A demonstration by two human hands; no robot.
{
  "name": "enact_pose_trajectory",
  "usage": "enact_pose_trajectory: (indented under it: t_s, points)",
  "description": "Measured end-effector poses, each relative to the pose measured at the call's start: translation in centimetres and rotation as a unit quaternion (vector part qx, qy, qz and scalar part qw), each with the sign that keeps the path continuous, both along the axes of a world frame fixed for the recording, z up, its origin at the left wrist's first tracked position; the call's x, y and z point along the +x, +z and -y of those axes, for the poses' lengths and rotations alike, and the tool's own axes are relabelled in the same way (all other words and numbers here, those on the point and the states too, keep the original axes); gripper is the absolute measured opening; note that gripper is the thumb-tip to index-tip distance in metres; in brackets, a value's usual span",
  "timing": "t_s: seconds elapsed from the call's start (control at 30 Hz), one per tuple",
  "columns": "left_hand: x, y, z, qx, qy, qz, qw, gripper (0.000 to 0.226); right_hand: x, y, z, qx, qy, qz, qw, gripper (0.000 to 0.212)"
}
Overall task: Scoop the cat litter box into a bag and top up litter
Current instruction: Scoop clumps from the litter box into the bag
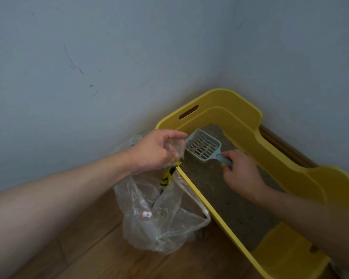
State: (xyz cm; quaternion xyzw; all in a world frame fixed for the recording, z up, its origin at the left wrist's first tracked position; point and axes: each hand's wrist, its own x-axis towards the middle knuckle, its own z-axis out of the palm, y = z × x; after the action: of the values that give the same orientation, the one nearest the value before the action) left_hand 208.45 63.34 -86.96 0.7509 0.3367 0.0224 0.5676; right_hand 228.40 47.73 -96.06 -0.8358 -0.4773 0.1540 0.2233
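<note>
Scooping step: left hand (156, 151) fingers pinch bag (161, 214) open, right hand (241, 174) fingers closed around scoop (203, 146) handle over litter (220, 190); next likely dig for clumps.

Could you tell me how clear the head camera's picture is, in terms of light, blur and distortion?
Head view: dim, flat light with no hard shadows; soft focus overall, the scoop slots readable; faint sheen on the plastic bag; wide-angle stretch enlarges the left forearm and bends the litter box edges.

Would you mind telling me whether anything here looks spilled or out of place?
A few litter crumbs lie on the wooden floor beside the plastic bag, outside the yellow litter box. Otherwise nothing stands out.
</note>
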Motion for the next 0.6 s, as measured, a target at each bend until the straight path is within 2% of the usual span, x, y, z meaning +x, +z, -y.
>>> enact_pose_trajectory:
  t_s: [0.6]
  points:
    - [-2.3,1.9,0.0,0.046,0.003,0.012,0.999,0.070,-0.7,2.7,2.2,0.009,0.007,-0.010,1.000,0.032]
